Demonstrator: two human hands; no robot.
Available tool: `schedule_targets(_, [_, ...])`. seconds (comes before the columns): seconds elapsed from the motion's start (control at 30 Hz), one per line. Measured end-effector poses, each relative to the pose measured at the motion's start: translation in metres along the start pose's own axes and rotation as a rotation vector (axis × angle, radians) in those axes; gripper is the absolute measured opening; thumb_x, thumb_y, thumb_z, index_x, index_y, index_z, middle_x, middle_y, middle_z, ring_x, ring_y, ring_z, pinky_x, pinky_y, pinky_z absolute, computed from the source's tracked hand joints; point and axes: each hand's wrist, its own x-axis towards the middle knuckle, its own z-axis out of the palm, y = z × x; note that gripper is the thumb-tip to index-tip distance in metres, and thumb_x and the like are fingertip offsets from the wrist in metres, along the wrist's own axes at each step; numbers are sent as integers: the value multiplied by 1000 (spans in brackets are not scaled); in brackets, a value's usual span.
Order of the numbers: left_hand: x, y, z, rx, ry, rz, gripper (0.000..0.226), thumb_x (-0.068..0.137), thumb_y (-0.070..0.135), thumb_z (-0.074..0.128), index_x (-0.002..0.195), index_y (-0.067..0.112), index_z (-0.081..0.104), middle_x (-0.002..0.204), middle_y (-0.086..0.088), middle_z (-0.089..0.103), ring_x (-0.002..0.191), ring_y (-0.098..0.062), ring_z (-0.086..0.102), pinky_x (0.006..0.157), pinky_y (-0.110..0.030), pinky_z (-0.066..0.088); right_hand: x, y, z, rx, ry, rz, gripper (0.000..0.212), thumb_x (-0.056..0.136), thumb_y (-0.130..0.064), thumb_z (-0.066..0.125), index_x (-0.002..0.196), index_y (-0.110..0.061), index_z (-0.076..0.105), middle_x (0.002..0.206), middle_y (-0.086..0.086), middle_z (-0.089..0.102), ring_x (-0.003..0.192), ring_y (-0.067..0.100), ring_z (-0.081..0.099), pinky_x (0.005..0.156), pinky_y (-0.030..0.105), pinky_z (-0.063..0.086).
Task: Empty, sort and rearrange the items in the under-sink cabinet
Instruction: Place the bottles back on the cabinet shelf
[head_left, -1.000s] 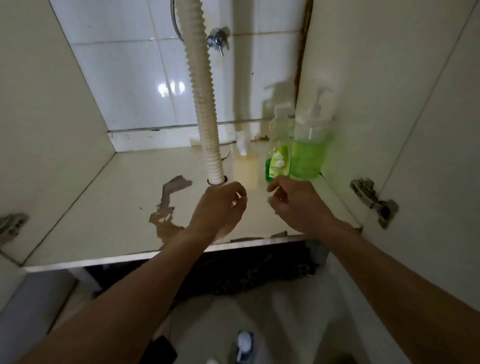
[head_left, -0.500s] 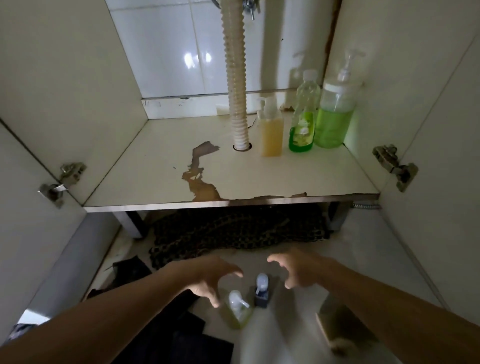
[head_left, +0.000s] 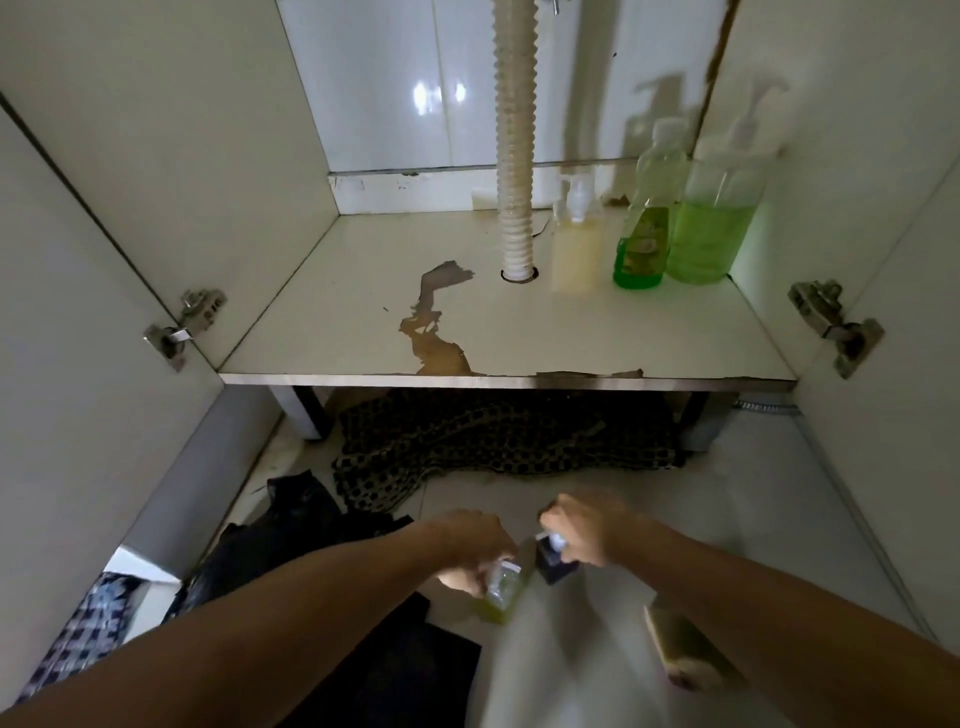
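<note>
A dark cloth (head_left: 291, 525) lay on the floor to the left of the hands, with a patterned mat (head_left: 483, 441) beyond it under the cabinet shelf (head_left: 363, 332). The left hand (head_left: 470, 545) was curled around a small bottle of yellow-green liquid (head_left: 501, 592) that stood on the floor. Just beside it, the right hand (head_left: 587, 530) gripped the top of a small dark bottle (head_left: 553, 564); both were blurred. Far beyond the hands, on the shelf, a ribbed drain hose (head_left: 514, 156) ran down into a hole. To the right of the hose stood a pale pump bottle (head_left: 574, 244), a green dish soap bottle (head_left: 644, 228) and a large green pump bottle (head_left: 711, 228) in a close row. A sponge (head_left: 680, 644) lay on the floor near the right forearm.
</note>
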Motion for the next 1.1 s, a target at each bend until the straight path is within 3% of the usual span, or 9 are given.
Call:
schedule_targets(0.1, [-5, -2, -9, -103, 69, -37, 49, 79, 27, 69, 125, 18, 56, 122, -6, 61, 114, -26, 53, 82, -31, 43, -10, 14, -7, 116, -36, 57, 28, 80, -20, 65, 103, -4, 62, 107, 16, 62, 94, 34, 62, 70, 33, 47])
schedule_targets(0.17, [-12, -7, -29, -163, 140, -63, 52, 78, 31, 71, 125, 17, 56, 118, -7, 62, 109, -26, 56, 79, -27, 42, -16, 28, -22, 181, -29, 83, 24, 72, -19, 71, 89, -3, 65, 91, 16, 66, 81, 32, 65, 66, 35, 52])
schedule_targets(0.27, [-27, -18, -73, -254, 229, -69, 48, 73, 36, 75, 115, 18, 62, 107, -2, 67, 101, -20, 61, 81, -29, 49, -30, 44, -64, 248, -20, 137, 20, 71, -18, 76, 86, -7, 70, 81, 9, 70, 78, 22, 68, 71, 35, 58])
schedule_targets(0.43, [-52, -54, -149, -403, 445, -187, 41, 67, 39, 79, 99, 19, 64, 97, 2, 65, 93, -18, 59, 81, -36, 51, -60, 60, -140, 307, 114, 149, 15, 81, -27, 72, 75, -20, 60, 76, -5, 60, 68, 9, 55, 62, 24, 44])
schedule_targets(0.57, [-50, -87, -181, -503, 724, -322, 48, 64, 37, 83, 105, 20, 65, 104, 2, 60, 101, -17, 54, 75, -25, 39, -58, 68, -175, 356, 427, 179, 26, 84, -23, 68, 106, -11, 62, 104, 3, 63, 89, 18, 56, 70, 28, 41])
schedule_targets(0.67, [-35, -111, -185, -610, 881, -430, 55, 62, 33, 85, 110, 16, 65, 112, -2, 65, 105, -21, 59, 82, -27, 43, -33, 71, -192, 418, 586, 203, 16, 86, -16, 64, 99, -12, 56, 96, 7, 59, 82, 21, 53, 61, 27, 39])
schedule_targets(0.73, [-19, -125, -180, -616, 913, -487, 57, 64, 32, 85, 113, 15, 63, 117, -4, 65, 107, -24, 60, 84, -27, 41, -8, 72, -201, 388, 614, 254, 9, 90, -13, 55, 97, -10, 50, 95, 10, 56, 82, 23, 51, 59, 28, 38])
schedule_targets(0.8, [-5, -134, -176, -652, 941, -501, 60, 66, 28, 84, 121, 15, 61, 120, -4, 65, 109, -26, 60, 87, -28, 42, 15, 71, -206, 375, 619, 289, 16, 92, -12, 50, 107, -7, 51, 104, 13, 56, 91, 26, 55, 70, 33, 45])
schedule_targets(1.1, [45, -166, -180, -911, 1097, -437, 58, 77, 25, 77, 130, 16, 57, 125, -9, 63, 111, -26, 59, 97, -37, 45, 109, 81, -232, 370, 599, 331, 35, 88, -5, 58, 122, -5, 50, 110, 10, 54, 94, 23, 59, 82, 34, 52])
